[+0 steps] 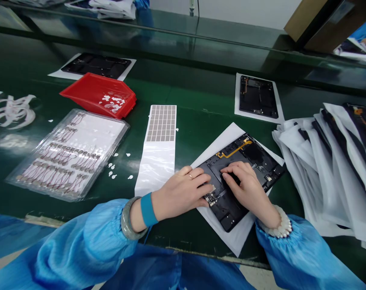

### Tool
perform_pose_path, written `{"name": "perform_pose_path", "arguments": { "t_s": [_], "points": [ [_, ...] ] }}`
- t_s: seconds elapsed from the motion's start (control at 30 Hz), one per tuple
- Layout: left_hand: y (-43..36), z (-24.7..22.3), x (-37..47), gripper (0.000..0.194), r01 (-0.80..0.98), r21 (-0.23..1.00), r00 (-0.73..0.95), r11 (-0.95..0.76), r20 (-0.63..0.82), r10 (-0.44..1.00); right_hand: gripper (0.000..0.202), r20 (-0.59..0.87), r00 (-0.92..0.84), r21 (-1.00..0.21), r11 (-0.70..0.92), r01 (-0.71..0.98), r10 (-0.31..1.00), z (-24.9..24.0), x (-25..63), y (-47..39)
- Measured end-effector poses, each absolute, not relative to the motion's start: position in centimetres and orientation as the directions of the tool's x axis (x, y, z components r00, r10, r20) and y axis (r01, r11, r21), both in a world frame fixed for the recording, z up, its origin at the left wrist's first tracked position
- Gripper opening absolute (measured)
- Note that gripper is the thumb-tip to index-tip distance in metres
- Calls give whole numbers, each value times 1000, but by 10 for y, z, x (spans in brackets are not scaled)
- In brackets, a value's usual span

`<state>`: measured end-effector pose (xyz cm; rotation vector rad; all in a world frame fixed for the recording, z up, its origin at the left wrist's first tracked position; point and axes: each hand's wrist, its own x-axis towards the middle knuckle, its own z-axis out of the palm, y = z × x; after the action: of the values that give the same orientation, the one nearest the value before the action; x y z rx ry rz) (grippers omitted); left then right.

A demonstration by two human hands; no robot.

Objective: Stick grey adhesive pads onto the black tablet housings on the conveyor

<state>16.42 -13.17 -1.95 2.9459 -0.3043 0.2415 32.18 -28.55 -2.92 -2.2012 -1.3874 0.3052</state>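
Note:
An opened black tablet housing (231, 213) lies at an angle on a white sheet (239, 243) in front of me. An orange flex cable (238, 149) runs along its far side, and a small circuit board sits near its left edge. My left hand (178, 191) rests on the left edge of the housing, fingers stretched and slightly apart. Over the middle of the housing is my right hand (246, 187), thumb and fingers pinched together against its inner surface. Whatever those fingertips hold, if anything, is hidden.
Left stand a clear tray (106, 131) of small wired parts and a red bin (92, 90) with white tabs. A strip of grey stickers (160, 161) lies between. Stacked sleeved housings (331, 177) crowd the right. Two more housings (257, 96) (95, 66) lie farther back.

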Motion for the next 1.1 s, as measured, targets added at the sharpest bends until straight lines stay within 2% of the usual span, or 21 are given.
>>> {"name": "perform_pose_path", "arguments": {
  "t_s": [0.2, 0.63, 0.83, 0.93, 1.1],
  "points": [
    [-130, -18, 170, 31, -217, 189, 973, -958, 121, -196, 18, 92, 449, -531, -338, 777, 889, -30, 322, -285],
    [-131, -21, 171, 26, -220, 215, 973, -951, 117, -199, 16, 84, 452, -529, -345, 775, 888, -30, 321, -285],
    [-126, -15, 172, 34, -271, 283, 962, -920, 104, -251, 17, 69, 456, -527, -356, 772, 887, -29, 321, -285],
    [-130, -19, 168, 38, -265, 214, 961, -940, 141, -239, 17, 80, 450, -522, -347, 779, 889, -31, 323, -284],
    [-150, -14, 147, 56, -120, 48, 977, -992, 182, -110, 22, 183, 364, -532, -219, 818, 913, -44, 331, -292]
  ]
}}
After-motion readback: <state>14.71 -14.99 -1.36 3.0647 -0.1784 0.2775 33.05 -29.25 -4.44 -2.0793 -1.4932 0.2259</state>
